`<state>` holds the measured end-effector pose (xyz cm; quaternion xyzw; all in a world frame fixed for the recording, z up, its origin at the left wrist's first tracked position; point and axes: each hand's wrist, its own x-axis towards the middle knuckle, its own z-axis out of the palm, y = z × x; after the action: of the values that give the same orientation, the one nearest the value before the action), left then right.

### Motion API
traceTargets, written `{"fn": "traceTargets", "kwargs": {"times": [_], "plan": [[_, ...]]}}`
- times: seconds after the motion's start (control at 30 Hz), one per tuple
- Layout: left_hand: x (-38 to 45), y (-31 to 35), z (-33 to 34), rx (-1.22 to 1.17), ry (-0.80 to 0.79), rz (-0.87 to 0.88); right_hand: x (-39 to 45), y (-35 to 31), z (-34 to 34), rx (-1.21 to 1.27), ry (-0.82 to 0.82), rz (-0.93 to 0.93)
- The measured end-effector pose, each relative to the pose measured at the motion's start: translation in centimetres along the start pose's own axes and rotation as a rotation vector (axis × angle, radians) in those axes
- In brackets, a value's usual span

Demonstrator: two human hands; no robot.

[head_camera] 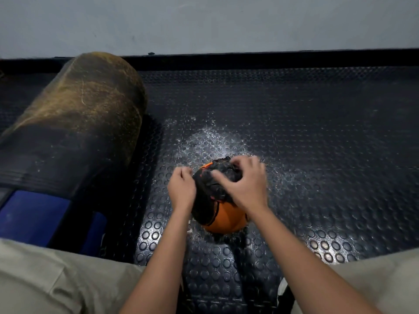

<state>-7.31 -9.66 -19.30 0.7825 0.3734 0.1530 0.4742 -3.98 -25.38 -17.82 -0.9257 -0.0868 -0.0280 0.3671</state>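
An orange ball sits on the black studded rubber floor mat, low in the middle of the view. A dark, crumpled cloth or net with orange trim is draped over the ball's top and left side. My left hand grips the cloth's left edge with curled fingers. My right hand lies on top of the ball, its fingers curled into the cloth. Both hands are slightly blurred.
A large dark cylindrical bag, scuffed yellow-brown on top, lies at the left. Blue padding shows beneath its near end. A grey wall bounds the mat at the back. My knees in beige trousers frame the bottom corners.
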Motion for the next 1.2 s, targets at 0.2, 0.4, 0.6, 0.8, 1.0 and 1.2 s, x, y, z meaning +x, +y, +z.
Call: {"fn": "traceTargets", "kwargs": {"times": [0.2,0.4,0.6,0.8,1.0,1.2], "plan": [[0.3,-2.0,-0.6,0.067,-0.19,-0.018,0.2,0.3,1.5,-0.079,-0.099,-0.133],[1.0,-1.5,-0.9,0.179,-0.253,0.001,0.2,0.6,0.5,0.128,-0.029,-0.069],[1.2,-1.4,-1.0,0.204,-0.263,0.015,2.6,3.8,-3.4,0.513,0.092,0.43],[1.9,-1.4,-0.9,0.191,-0.271,0.002,5.0,9.8,-4.8,0.353,0.177,0.631],[3.1,-1.5,-0.5,0.15,-0.309,-0.025,6.6,14.2,-5.3,-0.056,0.224,0.634],[3.5,-1.8,-1.0,0.156,-0.342,-0.014,6.3,15.5,-4.8,-0.222,-0.094,0.648]]}}
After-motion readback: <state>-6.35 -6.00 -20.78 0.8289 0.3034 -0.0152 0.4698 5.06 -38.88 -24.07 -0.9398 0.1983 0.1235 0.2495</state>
